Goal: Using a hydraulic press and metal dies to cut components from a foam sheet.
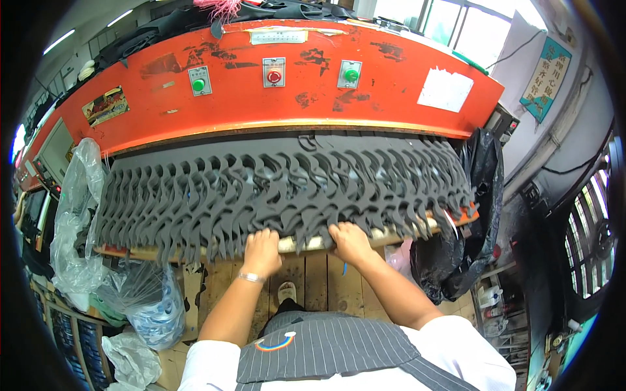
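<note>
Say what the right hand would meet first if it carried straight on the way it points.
The right hand would most likely meet the dark grey cut-out sheet, at its front strips; whether the fingertips already touch it is unclear.

Glaring upper-right window (pixel 475 36), black curved fisheye edges.

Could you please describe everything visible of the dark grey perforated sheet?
The dark grey sheet looks like matte foam or rubber, cut through with rows of curved openings. It lies across a pale-edged board below the red machine panel, its near edge hanging in drooping strips. Left hand and right hand are at that edge, their exact hold unclear.
</note>
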The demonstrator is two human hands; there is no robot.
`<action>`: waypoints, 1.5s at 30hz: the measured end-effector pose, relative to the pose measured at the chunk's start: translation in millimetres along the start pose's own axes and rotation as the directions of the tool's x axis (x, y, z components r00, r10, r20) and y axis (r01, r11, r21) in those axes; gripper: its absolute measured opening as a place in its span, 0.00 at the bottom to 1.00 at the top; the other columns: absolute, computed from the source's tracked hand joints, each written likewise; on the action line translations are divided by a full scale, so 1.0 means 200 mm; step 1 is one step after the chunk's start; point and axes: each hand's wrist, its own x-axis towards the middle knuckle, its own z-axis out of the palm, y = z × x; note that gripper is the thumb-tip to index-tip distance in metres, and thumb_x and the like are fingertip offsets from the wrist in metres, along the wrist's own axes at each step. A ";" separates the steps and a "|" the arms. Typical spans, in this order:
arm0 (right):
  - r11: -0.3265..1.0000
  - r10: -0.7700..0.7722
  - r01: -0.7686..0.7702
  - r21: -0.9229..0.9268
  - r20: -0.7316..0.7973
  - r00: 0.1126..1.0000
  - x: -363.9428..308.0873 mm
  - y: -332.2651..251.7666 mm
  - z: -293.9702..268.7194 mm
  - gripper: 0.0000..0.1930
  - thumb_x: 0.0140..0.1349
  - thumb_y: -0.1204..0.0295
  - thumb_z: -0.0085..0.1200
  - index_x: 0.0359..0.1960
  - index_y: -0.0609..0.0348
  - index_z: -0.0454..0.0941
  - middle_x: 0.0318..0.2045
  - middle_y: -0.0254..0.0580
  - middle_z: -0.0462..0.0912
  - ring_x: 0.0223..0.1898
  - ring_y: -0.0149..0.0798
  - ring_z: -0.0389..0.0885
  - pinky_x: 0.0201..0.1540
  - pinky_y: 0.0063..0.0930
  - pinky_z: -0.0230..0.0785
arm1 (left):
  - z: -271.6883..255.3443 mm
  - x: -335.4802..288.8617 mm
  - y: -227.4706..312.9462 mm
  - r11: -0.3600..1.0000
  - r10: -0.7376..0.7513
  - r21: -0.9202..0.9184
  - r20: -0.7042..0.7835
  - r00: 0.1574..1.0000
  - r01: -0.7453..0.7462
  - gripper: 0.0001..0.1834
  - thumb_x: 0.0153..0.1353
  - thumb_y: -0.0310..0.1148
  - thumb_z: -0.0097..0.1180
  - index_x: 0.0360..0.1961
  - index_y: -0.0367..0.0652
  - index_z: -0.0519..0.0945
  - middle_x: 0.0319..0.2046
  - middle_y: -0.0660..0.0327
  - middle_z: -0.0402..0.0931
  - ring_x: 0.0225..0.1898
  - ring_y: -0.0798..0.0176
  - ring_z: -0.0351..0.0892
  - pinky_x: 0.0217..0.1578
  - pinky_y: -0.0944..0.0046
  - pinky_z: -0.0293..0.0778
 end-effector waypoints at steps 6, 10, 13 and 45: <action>0.789 -0.194 -0.320 0.524 0.707 0.680 0.20 -0.04 -0.64 0.19 0.50 0.62 0.65 0.41 0.60 0.81 0.35 0.51 0.83 0.40 0.52 0.82 0.46 0.39 0.74 | -0.51 0.01 0.03 0.862 0.310 -0.503 0.617 0.724 0.059 0.24 0.55 0.53 0.61 0.38 0.40 0.84 0.33 0.51 0.83 0.39 0.48 0.82 0.44 0.57 0.75; 0.892 -0.104 0.045 0.449 0.107 0.989 0.71 0.14 -0.49 0.17 0.54 0.63 0.62 0.43 0.59 0.82 0.37 0.48 0.84 0.42 0.49 0.82 0.46 0.39 0.74 | -0.44 0.49 0.16 0.801 0.169 -0.581 -0.011 0.986 -0.144 0.11 0.57 0.40 0.61 0.35 0.45 0.84 0.28 0.58 0.79 0.33 0.54 0.79 0.37 0.59 0.73; 0.989 0.004 -0.033 0.145 0.195 0.981 1.03 0.15 -0.31 0.20 0.50 0.65 0.62 0.44 0.60 0.81 0.40 0.48 0.83 0.46 0.47 0.81 0.47 0.41 0.74 | -0.13 0.72 0.12 0.901 0.118 -0.381 -0.242 0.963 -0.206 0.08 0.57 0.38 0.60 0.34 0.47 0.83 0.28 0.59 0.75 0.35 0.55 0.76 0.38 0.55 0.70; 0.845 0.001 0.088 0.528 -0.166 0.986 0.72 -0.14 -0.30 0.41 0.41 0.54 0.71 0.56 0.60 0.71 0.44 0.45 0.79 0.49 0.47 0.73 0.53 0.40 0.63 | -0.34 0.74 -0.29 0.949 -0.006 -0.314 -0.120 0.993 -0.032 0.29 0.67 0.44 0.44 0.64 0.38 0.68 0.60 0.49 0.70 0.67 0.53 0.62 0.68 0.48 0.45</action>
